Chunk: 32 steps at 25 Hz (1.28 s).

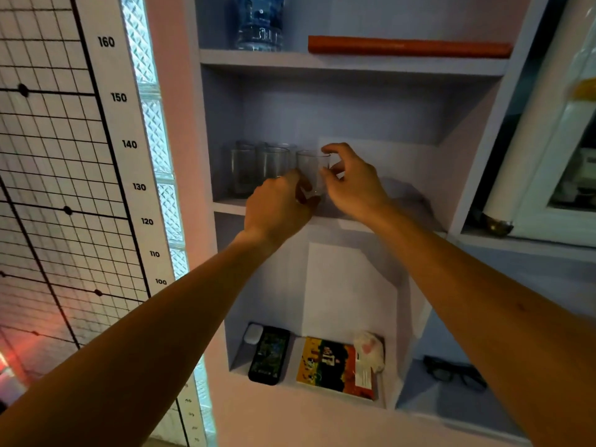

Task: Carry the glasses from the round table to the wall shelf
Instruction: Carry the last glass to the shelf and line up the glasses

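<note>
1. Your two bare forearms fill the lower frame, rising from 7 and 5 o'clock toward the middle compartment of the wall shelf (322,222).
2. Your left hand (277,204) is wrapped around the lower part of a clear glass (312,171), fingers closed on it from the left.
3. Your right hand (353,185) pinches the same glass at its rim and right side, thumb and fingers closed on it.
4. That glass sits at the front edge of the middle shelf board; whether its base touches the board is hidden by your left hand.
5. At 9 o'clock of it, more glasses (258,171) stand upright in the same compartment, close together.
6. Up at 12 o'clock, a blue water bottle (259,24) and an orange roll (409,46) rest on the upper shelf.
7. Down at 6 o'clock, the lower compartment holds a phone (269,356), a colourful book (332,366) and a small white case (253,333).
8. Dark eyeglasses (454,372) lie at 4 o'clock in the neighbouring recess.
9. At 9 o'clock a wall height chart (129,145) reads 160, 150, 140, 130, 120, 110, 100, beside glass blocks (154,137).
</note>
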{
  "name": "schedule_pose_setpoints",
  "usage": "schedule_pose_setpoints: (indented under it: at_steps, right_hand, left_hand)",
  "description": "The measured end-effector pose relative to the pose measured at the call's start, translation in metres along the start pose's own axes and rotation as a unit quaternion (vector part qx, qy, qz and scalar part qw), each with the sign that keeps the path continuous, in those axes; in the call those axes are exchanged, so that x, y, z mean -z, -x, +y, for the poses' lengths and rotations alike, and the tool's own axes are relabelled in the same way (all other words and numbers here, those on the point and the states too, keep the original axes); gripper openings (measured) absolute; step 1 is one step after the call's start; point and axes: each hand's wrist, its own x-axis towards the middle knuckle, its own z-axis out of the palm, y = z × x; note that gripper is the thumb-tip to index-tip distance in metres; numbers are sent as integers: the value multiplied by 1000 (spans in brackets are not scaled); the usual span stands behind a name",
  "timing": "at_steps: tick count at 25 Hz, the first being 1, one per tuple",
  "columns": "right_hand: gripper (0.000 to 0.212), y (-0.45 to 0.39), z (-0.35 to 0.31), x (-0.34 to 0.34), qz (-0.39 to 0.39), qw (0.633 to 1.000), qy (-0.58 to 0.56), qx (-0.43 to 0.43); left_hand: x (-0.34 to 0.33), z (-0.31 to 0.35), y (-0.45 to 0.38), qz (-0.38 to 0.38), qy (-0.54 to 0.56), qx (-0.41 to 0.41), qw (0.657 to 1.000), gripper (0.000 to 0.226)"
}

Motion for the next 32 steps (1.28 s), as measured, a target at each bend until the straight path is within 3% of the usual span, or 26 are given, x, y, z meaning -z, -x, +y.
schedule_pose_setpoints:
  at_steps: [8, 16, 20, 23, 26, 32]
  right_hand:
    - [42, -6, 13, -12, -32, 997, -17, -63]
    - [32, -19, 20, -17, 4, 998, -23, -56]
    - [26, -18, 5, -21, 56, 998, -38, 17]
    - [29, -20, -14, -31, -19, 996, -14, 88]
    - [23, -21, -26, -40, -93, 993, -17, 72]
    - [8, -11, -16, -18, -34, 996, -10, 81]
  left_hand:
    - [1, 5, -20, -96, -88, -30, 991, 45]
    - [4, -5, -24, -113, -31, -28, 993, 39]
    - [18, -23, -15, -71, 43, -21, 996, 26]
    - [33, -48, -9, -17, 56, -4, 998, 20]
    - [39, -61, -9, 11, 41, -1, 999, 19]
    - [28, -40, -11, 13, 52, -31, 998, 22]
